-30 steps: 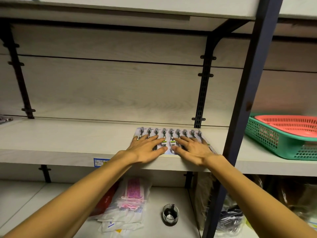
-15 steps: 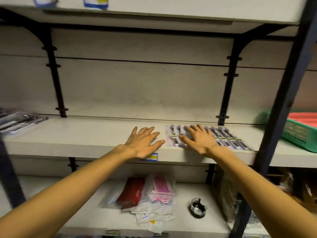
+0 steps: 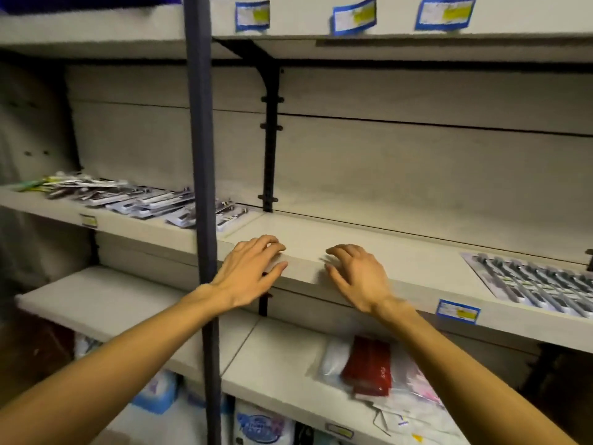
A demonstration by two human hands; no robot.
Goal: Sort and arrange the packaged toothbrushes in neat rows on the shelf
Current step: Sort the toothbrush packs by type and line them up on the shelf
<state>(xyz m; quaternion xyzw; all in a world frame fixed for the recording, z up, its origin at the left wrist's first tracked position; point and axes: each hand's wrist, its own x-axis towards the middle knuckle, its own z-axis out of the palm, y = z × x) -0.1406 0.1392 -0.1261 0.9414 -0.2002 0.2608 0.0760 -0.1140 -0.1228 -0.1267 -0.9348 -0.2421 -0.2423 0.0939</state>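
Now we have left the tidy row of packaged toothbrushes (image 3: 539,285) at 3 o'clock; our left hand (image 3: 248,271) and right hand (image 3: 356,274), grips loose and empty, head for the jumbled heap of toothbrush packs (image 3: 128,200) at 10 o'clock.

**Toothbrush packs: one neat row right, loose pile left**

Row of packaged toothbrushes (image 3: 539,284) lies flat on the middle shelf (image 3: 369,252) at far right, packs side by side and touching, long axes parallel, running from shelf back toward front edge. Clear blister fronts on pale cards, dark grey brushes inside, small greenish marks partway along; print blurred. Row continues past the right frame edge, so count unclear.

Loose pile of packaged toothbrushes (image 3: 128,197) sits on the left shelf section, behind the dark upright post. Packs overlap at mixed angles, some tilted on others, white and grey cards; a green-yellow pack at the far left end. Well apart from the neat row, with bare shelf between.
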